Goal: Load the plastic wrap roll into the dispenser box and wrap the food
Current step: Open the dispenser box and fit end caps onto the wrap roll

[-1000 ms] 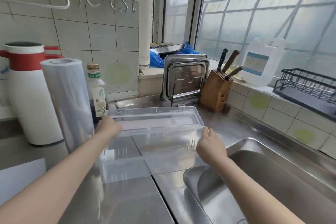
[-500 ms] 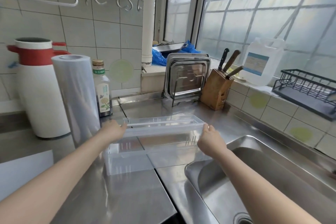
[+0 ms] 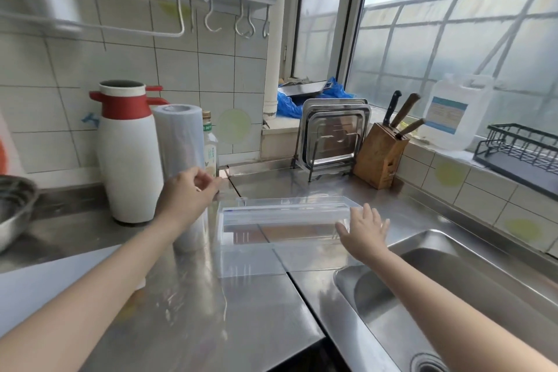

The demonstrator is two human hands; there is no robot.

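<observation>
A clear plastic dispenser box [image 3: 287,214] lies on the steel counter with its lid folded back; its inside looks empty. The plastic wrap roll [image 3: 178,136] stands upright just left of the box. My left hand [image 3: 187,193] hovers in front of the roll's middle with fingers loosely curled and nothing visible in them; whether it touches the roll I cannot tell. My right hand [image 3: 363,229] is at the box's right end, fingers spread and straight. No food shows.
A white and red thermos [image 3: 128,154] and a small bottle [image 3: 210,148] stand right behind the roll. A sink [image 3: 453,296] opens at the right. A tray rack [image 3: 332,133] and knife block [image 3: 379,157] stand behind the box. A metal bowl [image 3: 12,205] sits far left.
Both hands have let go of the box, which now rests on the counter with its lid down flat. My left hand moved left to the roll; my right hand opened.
</observation>
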